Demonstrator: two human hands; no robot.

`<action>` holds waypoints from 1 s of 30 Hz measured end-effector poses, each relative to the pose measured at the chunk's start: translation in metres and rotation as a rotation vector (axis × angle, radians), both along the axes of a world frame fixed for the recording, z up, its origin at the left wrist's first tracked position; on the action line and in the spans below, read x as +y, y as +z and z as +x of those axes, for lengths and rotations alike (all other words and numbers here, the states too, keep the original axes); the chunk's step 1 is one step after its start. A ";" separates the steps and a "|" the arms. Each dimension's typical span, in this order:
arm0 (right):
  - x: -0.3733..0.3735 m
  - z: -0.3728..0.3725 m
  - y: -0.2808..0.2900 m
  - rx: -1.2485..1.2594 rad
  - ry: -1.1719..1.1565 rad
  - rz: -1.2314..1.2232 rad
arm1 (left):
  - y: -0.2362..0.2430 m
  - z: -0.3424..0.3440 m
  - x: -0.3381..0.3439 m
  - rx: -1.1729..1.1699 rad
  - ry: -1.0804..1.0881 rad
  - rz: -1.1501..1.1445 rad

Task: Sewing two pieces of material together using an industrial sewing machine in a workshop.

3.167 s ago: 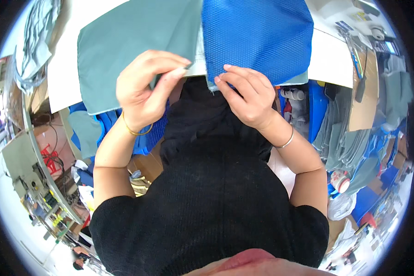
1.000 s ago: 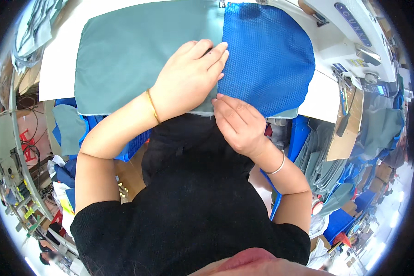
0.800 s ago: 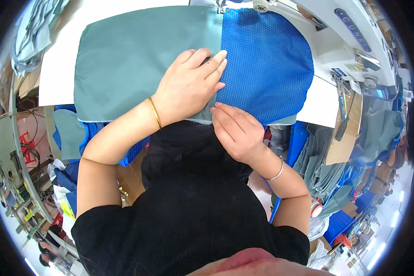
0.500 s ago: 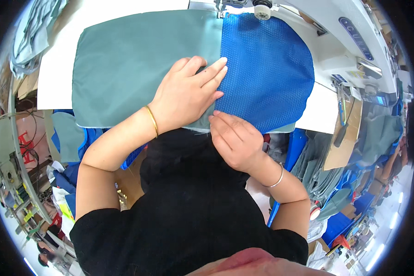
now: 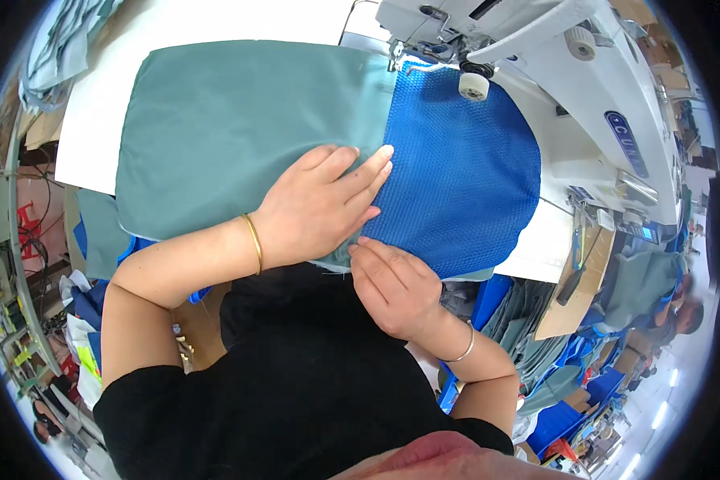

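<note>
white worktable [image 5: 104, 112], white sewing machine [image 5: 584, 88] at 1 o'clock | teal smooth fabric panel [image 5: 240, 128] joined to blue mesh fabric panel [image 5: 464, 176], centre, flat | left hand [image 5: 320, 208] open-palmed on seam | right hand [image 5: 392, 288] fingers pinning near edge, 6 o'clock

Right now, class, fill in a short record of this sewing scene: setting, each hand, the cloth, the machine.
Setting: white table in a workshop, seen from above.
Left hand: flat, palm down, fingers spread across the seam where the teal cloth meets the blue mesh cloth.
Right hand: fingertips pressing the near edge of the blue mesh cloth.
Cloth: both pieces lie flat, side by side, far end under the machine's needle area.
Machine: white sewing machine at the upper right.
</note>
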State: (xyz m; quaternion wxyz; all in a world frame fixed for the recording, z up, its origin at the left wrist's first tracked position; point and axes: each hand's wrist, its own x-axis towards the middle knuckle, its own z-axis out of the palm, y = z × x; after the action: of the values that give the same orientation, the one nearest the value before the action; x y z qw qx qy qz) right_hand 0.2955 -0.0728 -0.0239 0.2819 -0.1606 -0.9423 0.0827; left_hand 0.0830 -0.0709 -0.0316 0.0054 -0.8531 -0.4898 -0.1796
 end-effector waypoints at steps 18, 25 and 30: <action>0.037 -0.012 0.004 0.014 -0.044 -0.050 | -0.003 -0.010 0.040 -0.001 -0.003 0.105; 0.051 -0.015 0.003 0.040 -0.059 -0.116 | -0.005 -0.014 0.056 -0.027 -0.007 0.140; 0.062 -0.020 0.002 0.055 -0.075 -0.086 | -0.008 -0.018 0.068 -0.045 -0.023 0.168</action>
State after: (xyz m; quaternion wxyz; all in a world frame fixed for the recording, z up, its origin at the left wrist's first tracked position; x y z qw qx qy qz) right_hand 0.2753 -0.0111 -0.0222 0.3034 -0.2053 -0.9231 0.1168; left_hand 0.0654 -0.0027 -0.0391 0.0638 -0.8509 -0.4633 -0.2393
